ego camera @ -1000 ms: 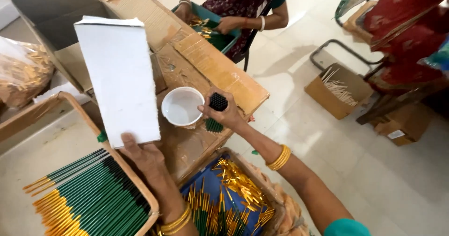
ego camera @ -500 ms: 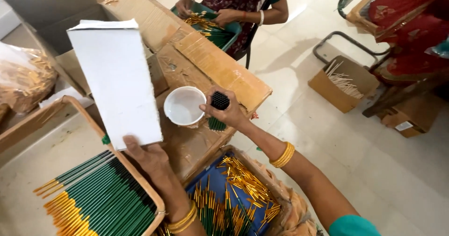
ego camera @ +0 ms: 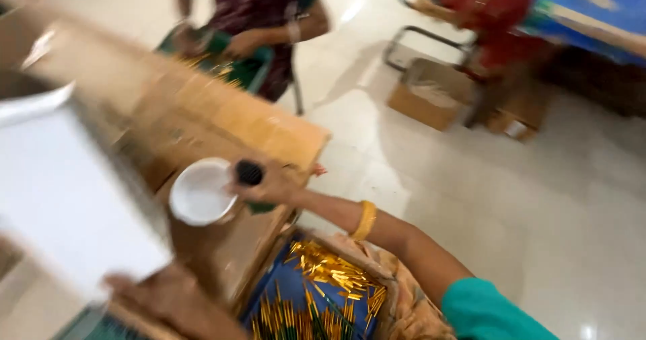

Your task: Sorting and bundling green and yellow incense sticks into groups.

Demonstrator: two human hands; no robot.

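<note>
right hand (ego camera: 272,186) clamps a small dark bundle (ego camera: 249,172) upright, touching the round white bowl's (ego camera: 200,195) right rim; left hand (ego camera: 158,296) pinches a white sheet (ego camera: 64,198).

Flat white rectangular cardboard sheet (ego camera: 67,198): blurred, tilted, raised at lower left. Small round black-topped object (ego camera: 249,172): upright, just beside white round plastic bowl (ego camera: 200,192) on the table.

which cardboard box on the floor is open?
The brown box beside the metal chair frame: top open, pale contents showing. The smaller box right of it looks closed.
</note>
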